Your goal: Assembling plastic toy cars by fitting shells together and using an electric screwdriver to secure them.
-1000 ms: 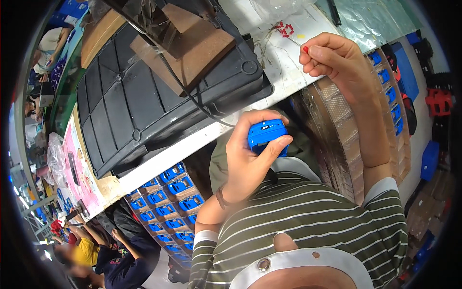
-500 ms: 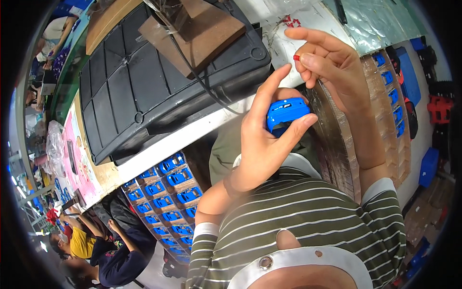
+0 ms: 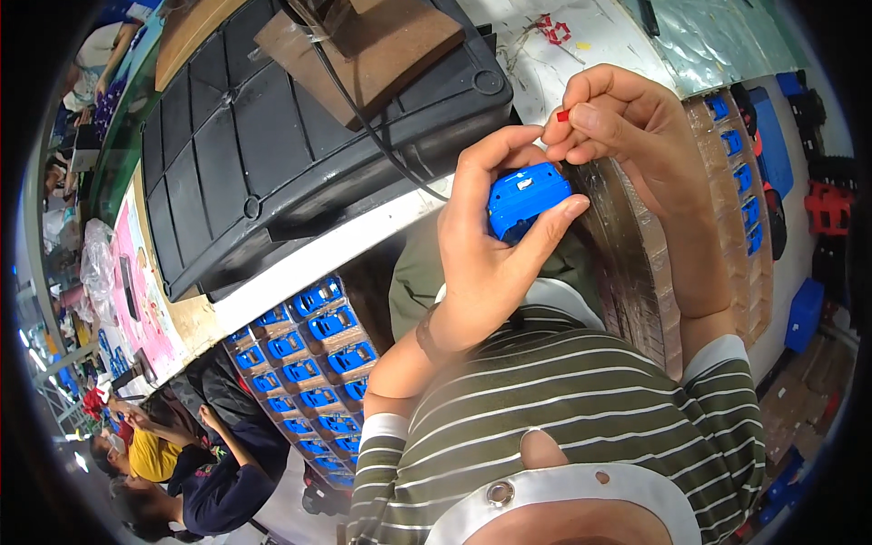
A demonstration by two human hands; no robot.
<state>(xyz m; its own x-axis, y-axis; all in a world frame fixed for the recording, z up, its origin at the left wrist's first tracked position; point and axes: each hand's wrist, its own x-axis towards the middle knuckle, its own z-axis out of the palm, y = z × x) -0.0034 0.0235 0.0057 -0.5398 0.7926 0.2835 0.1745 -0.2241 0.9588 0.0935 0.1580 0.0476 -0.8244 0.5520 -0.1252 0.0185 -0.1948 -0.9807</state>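
My left hand [image 3: 486,241] grips a blue plastic toy car body [image 3: 530,193] between thumb and fingers, with a small pale rectangular spot on the side turned up. Just above and to the right, my right hand [image 3: 627,123] pinches a tiny red plastic piece [image 3: 563,115] between thumb and forefinger. The fingertips of both hands come close together over the car body, and the red piece is apart from it. Several loose red pieces [image 3: 554,30] lie on the white tabletop [image 3: 522,64] beyond my hands.
A large black plastic bin [image 3: 300,136] fills the table to the left, with a brown board [image 3: 372,54] and a cable on it. Divided trays of blue car bodies stand at lower left [image 3: 309,368] and right [image 3: 740,182]. Two people [image 3: 218,481] sit at far left.
My left hand has tilted the blue car body and shifted slightly left. My right hand has lowered a little, its fingers curled in closer with the red piece still pinched.
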